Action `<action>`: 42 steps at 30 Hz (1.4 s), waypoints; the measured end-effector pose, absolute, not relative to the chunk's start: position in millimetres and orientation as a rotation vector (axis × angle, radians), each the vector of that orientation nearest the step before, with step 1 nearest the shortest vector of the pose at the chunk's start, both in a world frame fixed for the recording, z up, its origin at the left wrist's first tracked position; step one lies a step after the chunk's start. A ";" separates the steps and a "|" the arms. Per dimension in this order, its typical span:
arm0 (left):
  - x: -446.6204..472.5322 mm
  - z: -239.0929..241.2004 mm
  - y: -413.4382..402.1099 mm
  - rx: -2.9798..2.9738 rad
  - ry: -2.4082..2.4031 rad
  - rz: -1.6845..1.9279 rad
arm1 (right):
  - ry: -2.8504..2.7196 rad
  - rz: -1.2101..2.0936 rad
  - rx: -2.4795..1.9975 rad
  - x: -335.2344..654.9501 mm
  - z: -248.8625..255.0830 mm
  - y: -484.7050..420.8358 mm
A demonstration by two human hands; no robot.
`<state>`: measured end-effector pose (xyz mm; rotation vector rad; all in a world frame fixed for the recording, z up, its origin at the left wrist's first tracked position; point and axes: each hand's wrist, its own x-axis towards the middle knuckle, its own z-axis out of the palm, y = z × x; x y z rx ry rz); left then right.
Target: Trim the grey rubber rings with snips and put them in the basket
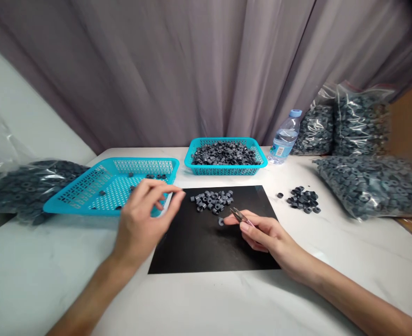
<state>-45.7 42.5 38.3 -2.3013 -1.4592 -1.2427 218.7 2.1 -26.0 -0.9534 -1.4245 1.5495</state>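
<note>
Over a white table (pixel 62 261), the left hand (pixel 145 212) is pinched together while the right hand (pixel 274 235) clamps a pointed tool (pixel 240 215).

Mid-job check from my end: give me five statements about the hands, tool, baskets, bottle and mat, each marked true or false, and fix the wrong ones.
1. The right hand holds a metal-tipped tool. True.
2. The left hand grips the water bottle. False: the left hand is by the left basket, away from the water bottle.
3. The rear basket holds more dark pieces than the left basket. True.
4. Nothing lies on the black mat. False: a cluster lies on the black mat.
5. The pile right of the mat rests on the white table. True.
</note>
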 end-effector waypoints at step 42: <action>-6.5 -6.5 18.2 -3.030 -1.240 -1.600 | -1.411 1.257 -1.136 211.1 -29.4 -8.3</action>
